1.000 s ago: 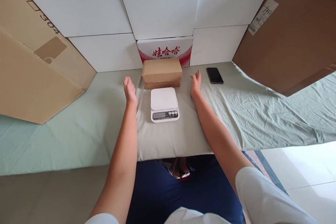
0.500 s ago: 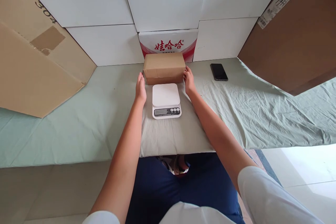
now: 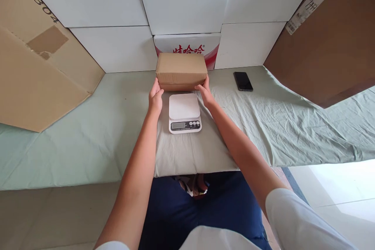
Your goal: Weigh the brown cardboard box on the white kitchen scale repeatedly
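Observation:
A brown cardboard box (image 3: 181, 71) is held between my two hands, just behind the scale. My left hand (image 3: 156, 95) grips its left end, with the thumb toward the front and the other fingers partly hidden under or behind the edge. On the right end, my right hand (image 3: 205, 91) closes on the lower corner, its thumb across the front face. The box looks slightly raised from the cloth. Between my forearms sits a white digital kitchen scale (image 3: 184, 113), its platform bare and its display and buttons facing me.
A black phone (image 3: 243, 81) lies to the right on the green cloth (image 3: 117, 125). A large carton (image 3: 43, 70) leans in from the left, another brown carton (image 3: 331, 47) from the right. Behind stand white panels (image 3: 187, 0) and a red-and-white printed box (image 3: 215, 47).
Both hands have closed on the ends of the cardboard box. The box has risen a little and now covers more of the red lettering behind it.

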`<action>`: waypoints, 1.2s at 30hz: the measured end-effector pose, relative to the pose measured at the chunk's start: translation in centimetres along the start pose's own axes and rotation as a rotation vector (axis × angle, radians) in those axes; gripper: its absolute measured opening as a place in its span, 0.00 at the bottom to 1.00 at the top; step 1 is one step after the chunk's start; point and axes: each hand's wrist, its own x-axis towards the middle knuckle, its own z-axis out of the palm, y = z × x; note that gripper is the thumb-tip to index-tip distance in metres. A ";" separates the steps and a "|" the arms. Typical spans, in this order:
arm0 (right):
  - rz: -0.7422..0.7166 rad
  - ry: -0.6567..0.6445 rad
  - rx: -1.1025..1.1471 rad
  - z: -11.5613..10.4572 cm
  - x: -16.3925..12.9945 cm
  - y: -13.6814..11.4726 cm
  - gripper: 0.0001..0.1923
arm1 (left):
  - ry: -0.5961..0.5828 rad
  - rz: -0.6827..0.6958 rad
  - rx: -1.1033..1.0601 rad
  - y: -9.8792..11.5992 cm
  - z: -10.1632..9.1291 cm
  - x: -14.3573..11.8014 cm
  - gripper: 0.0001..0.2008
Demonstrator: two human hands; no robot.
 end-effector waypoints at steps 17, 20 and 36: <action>-0.086 -0.103 -0.070 -2.1 -14.3 -4.4 0.45 | 0.028 0.019 0.079 4.1 -1.9 -16.3 0.36; -0.081 -0.097 -0.062 -1.9 -14.2 -4.6 0.46 | 0.023 0.018 0.084 4.0 -2.0 -16.1 0.37; -0.051 -0.025 -0.040 -2.6 -13.8 -3.6 0.47 | 0.047 -0.002 0.098 5.1 -2.1 -15.7 0.45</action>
